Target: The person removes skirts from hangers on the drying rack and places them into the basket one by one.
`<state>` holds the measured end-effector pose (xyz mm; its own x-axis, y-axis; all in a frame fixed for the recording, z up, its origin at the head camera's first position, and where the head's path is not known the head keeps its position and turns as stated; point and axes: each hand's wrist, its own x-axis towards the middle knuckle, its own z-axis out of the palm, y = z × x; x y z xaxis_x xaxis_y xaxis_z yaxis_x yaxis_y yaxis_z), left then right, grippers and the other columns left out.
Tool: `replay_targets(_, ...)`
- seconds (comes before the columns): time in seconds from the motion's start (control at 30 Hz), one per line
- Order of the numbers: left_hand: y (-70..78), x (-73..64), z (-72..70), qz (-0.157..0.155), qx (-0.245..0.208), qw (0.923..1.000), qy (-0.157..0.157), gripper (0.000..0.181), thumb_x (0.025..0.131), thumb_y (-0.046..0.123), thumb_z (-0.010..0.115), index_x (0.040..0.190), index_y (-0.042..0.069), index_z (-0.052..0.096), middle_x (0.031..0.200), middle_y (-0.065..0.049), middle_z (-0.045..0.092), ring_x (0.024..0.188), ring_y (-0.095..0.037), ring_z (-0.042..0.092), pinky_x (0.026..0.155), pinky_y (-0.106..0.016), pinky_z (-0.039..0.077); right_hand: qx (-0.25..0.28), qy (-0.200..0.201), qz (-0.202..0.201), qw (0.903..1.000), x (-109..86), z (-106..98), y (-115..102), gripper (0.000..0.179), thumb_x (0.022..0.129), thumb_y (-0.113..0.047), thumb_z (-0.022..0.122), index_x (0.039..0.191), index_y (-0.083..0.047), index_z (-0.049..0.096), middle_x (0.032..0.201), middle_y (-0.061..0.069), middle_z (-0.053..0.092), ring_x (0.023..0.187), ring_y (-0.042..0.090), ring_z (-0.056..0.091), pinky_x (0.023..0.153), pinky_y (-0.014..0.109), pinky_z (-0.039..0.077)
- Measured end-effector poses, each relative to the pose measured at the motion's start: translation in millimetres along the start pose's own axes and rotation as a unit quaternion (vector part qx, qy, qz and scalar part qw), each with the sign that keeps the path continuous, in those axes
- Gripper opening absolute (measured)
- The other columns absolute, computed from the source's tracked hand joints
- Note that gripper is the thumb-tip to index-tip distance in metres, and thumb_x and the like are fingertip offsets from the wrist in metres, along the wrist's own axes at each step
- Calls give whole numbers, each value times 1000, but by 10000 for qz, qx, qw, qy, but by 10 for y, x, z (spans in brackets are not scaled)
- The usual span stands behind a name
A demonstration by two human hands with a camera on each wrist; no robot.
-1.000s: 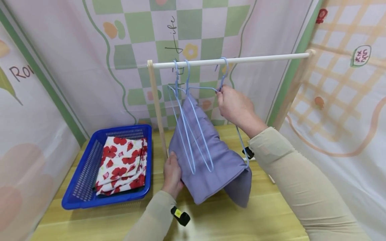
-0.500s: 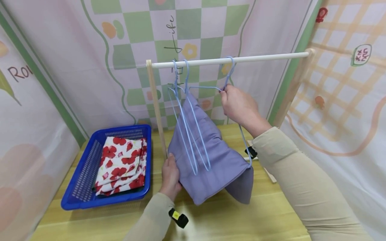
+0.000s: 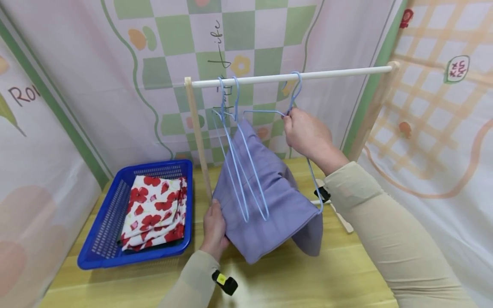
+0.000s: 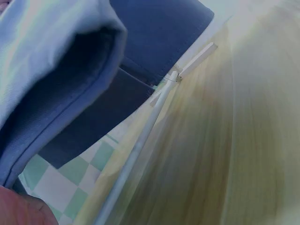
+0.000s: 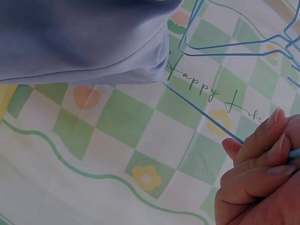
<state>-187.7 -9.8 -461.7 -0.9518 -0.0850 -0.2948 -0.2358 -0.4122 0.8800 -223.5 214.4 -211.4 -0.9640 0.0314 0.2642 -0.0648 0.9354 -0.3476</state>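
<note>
A purple-grey folded cloth (image 3: 258,239) hangs draped over a blue wire hanger (image 3: 315,184) whose hook rests on the white rail (image 3: 343,75). My right hand (image 3: 308,132) grips this hanger at its neck; the right wrist view shows the fingers (image 5: 253,183) curled round the wire. My left hand (image 3: 213,226) holds the cloth's left edge, thumb on the near side. In the left wrist view the cloth's open fold (image 4: 61,79) fills the upper left. Two more blue hangers (image 3: 235,171) dangle from the rail's left end, in front of the cloth.
At the left a blue basket (image 3: 96,262) holds a folded white cloth with red flowers (image 3: 152,214). The rack's wooden posts (image 3: 196,132) flank the hangers on a wood-grain table (image 3: 300,282). A printed curtain (image 3: 177,34) stands close behind.
My right hand has shifted a little to the right, sliding the hanger's hook along the rail. My left hand has moved slightly left with the cloth's edge.
</note>
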Motion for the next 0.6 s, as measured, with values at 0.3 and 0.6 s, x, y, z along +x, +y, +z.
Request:
replay_targets(0.3,-38,7,-89,-158,-86,9998,-38,58,112,49,38,150,8,51,135,-11,58,117,-22,57,103,-37,47,24,-50,2,10000,-19,-19,3,34,112,-31,33,108,-9,59,77,7,70,70,30,62,62,43,45)
replay_targets(0.6,-86,-13,-144,-49,-131,9999,27,54,112,45,40,145,4,54,124,-8,61,107,-19,60,93,-31,52,-21,-18,-28,10000,-15,-24,6,34,112,-30,33,108,-9,59,76,6,70,72,31,63,63,44,46)
